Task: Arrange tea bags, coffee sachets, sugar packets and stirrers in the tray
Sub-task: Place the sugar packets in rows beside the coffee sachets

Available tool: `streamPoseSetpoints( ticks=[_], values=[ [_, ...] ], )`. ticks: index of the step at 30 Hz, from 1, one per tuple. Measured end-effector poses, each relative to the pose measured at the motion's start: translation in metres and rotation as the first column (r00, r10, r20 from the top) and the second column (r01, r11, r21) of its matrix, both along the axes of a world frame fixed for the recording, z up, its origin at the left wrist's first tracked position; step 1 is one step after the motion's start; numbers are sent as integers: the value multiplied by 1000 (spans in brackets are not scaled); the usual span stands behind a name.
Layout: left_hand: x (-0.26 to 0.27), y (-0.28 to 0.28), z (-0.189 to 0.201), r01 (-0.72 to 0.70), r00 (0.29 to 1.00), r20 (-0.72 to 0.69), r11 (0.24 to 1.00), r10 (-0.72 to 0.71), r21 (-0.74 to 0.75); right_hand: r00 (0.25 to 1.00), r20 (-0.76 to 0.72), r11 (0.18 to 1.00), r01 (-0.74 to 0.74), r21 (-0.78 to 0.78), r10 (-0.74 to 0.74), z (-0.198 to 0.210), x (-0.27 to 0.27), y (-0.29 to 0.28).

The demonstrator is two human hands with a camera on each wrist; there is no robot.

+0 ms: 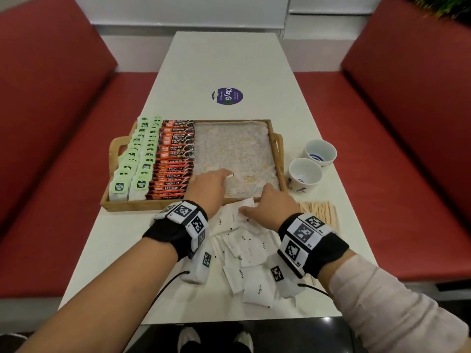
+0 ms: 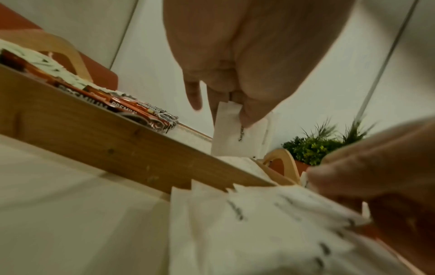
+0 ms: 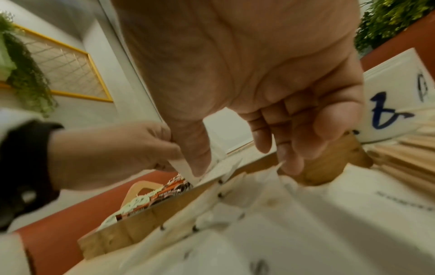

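A wooden tray (image 1: 276, 149) holds rows of green tea bags (image 1: 139, 159) at its left and orange-black coffee sachets (image 1: 174, 159) beside them. Its right part shows bare speckled lining. My left hand (image 1: 228, 175) reaches into the tray's near middle and pinches white sugar packets (image 2: 235, 134) upright on the lining. Loose sugar packets (image 1: 251, 253) lie piled on the table before the tray. My right hand (image 1: 256, 206) curls over the pile's far end at the tray's front wall (image 3: 132, 232), its thumb and fingertips (image 3: 290, 163) gripping a packet (image 3: 256, 178). Wooden stirrers (image 1: 321, 212) lie to the right.
Two white cups (image 1: 304, 174) (image 1: 319, 151) stand right of the tray. A purple round sticker (image 1: 227, 96) is on the white table further back. Red benches (image 1: 51, 149) run along both sides. The table's near edge is just behind the packet pile.
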State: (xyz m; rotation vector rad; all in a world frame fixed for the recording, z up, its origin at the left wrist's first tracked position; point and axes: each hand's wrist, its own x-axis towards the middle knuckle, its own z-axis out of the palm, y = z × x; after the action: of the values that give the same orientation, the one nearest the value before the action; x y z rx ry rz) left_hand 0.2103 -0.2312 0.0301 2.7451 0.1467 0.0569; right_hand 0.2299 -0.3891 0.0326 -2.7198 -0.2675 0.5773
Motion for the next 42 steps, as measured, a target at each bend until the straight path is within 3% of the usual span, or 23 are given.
streamPoseSetpoints(
  ticks=[2, 6, 11, 15, 24, 30, 36, 40, 42],
  values=[
    [-3, 4, 5, -45, 999, 15, 989, 48, -140, 1000, -15, 999, 0, -35, -1, -3, -3, 5],
    [-8, 15, 5, -120, 993, -47, 954, 111, -274, 997, -45, 998, 53, -32, -55, -7, -7, 14],
    [-17, 24, -1, -155, 987, -105, 921, 126, -356, 988, -59, 990, 141, -15, -142, -9, -13, 18],
    [-26, 26, -5, -209, 976, -157, 847, 150, -488, 983, -50, 984, 177, -23, -178, -8, -22, 24],
    [-28, 28, -5, -286, 954, -255, 723, 155, -629, 976, -42, 976, 216, 0, -215, -12, -30, 40],
    [-27, 32, -3, -304, 952, -257, 627, 167, -717, 970, -38, 960, 245, 139, -242, -4, -31, 41],
    [-29, 45, -3, -371, 929, -316, 457, 195, -809, 958, 29, 893, 254, 371, -285, 14, -21, 33],
    [-32, 44, 3, -385, 923, -360, 316, 139, -867, 959, -43, 772, 252, 583, -281, 23, -17, 50],
    [-34, 42, 11, -387, 922, -374, 189, 100, -903, 963, -62, 752, 245, 612, -263, 23, -16, 61]
  ],
)
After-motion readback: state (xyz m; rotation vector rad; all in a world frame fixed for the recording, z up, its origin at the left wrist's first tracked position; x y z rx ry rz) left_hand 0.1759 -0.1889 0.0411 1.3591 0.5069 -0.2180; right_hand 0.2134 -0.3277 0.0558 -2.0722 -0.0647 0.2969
